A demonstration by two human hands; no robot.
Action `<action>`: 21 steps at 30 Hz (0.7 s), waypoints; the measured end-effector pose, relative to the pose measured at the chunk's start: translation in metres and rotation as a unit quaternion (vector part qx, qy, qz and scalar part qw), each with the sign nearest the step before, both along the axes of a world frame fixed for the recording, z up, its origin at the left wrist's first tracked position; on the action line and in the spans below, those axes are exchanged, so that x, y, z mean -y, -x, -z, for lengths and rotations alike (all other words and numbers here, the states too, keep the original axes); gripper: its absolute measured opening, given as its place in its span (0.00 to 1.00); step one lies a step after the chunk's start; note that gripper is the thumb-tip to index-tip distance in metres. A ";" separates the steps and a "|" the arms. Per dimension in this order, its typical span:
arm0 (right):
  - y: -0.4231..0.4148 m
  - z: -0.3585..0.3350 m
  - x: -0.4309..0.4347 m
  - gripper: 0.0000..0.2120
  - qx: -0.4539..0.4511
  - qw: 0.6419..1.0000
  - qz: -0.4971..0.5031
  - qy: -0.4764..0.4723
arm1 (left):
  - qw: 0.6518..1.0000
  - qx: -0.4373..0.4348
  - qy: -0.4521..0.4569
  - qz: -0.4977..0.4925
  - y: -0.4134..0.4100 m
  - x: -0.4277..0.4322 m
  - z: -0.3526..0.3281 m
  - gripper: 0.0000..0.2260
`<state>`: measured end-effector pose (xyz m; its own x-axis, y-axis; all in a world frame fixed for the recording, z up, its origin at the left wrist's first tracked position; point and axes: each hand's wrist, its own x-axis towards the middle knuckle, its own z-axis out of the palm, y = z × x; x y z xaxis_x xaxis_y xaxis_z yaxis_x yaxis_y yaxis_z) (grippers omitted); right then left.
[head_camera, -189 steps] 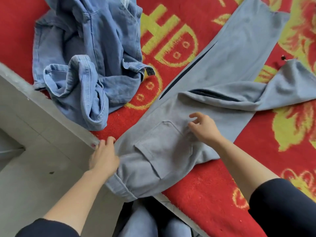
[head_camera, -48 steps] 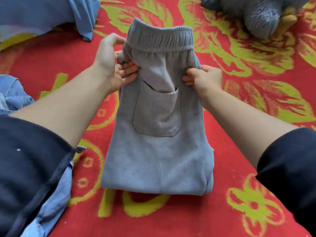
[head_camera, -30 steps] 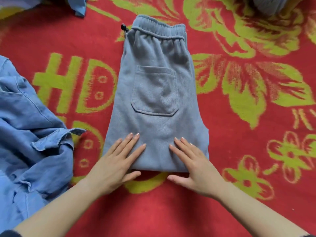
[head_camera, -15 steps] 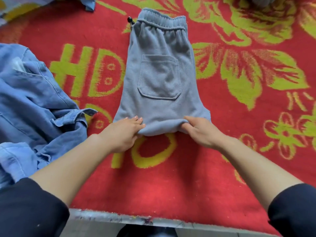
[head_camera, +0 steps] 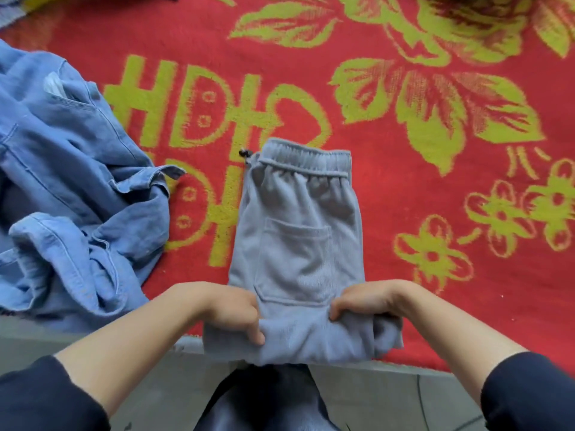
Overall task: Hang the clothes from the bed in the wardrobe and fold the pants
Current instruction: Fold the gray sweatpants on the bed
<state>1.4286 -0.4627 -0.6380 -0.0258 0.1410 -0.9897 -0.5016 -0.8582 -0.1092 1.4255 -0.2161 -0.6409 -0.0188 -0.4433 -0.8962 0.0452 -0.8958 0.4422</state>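
Observation:
The folded grey pants [head_camera: 298,237] lie on the red bed cover [head_camera: 404,275], waistband away from me, back pocket up. Their near folded end hangs past the bed's front edge. My left hand [head_camera: 231,309] grips the near left side of that end, fingers curled into the cloth. My right hand [head_camera: 361,301] grips the near right side the same way. A small black drawstring tip [head_camera: 244,154] sticks out at the waistband's left corner.
A crumpled blue denim garment [head_camera: 68,197] lies on the bed to the left of the pants. The bed's grey front edge [head_camera: 93,340] runs across the bottom, with pale floor tiles [head_camera: 389,399] below it.
The pants have slid toward me, so the near end now overhangs the bed's edge. Both hands have gone from pinching the lower fold to gripping it with curled fingers.

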 end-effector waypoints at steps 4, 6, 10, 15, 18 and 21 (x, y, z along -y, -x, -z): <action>0.002 -0.005 0.009 0.20 -0.052 0.998 0.038 0.005 | 0.994 -0.079 -0.019 -0.069 -0.007 0.005 -0.005 0.06; -0.013 -0.013 0.017 0.18 -0.012 0.997 0.082 0.002 | 0.983 -0.119 0.000 -0.140 -0.023 -0.001 -0.010 0.02; -0.058 -0.036 0.032 0.11 0.095 0.990 0.101 -0.017 | 0.963 -0.094 0.067 -0.242 -0.069 -0.003 -0.030 0.05; -0.115 -0.050 0.041 0.09 0.239 0.964 0.091 -0.069 | 0.964 0.083 0.092 -0.235 -0.134 0.001 -0.053 0.12; -0.144 -0.046 0.039 0.10 0.348 0.935 0.020 -0.061 | 0.944 0.299 0.053 -0.129 -0.160 0.006 -0.047 0.08; -0.154 -0.025 0.030 0.10 0.443 0.892 -0.087 0.002 | 0.887 0.455 0.006 -0.074 -0.167 0.015 -0.024 0.04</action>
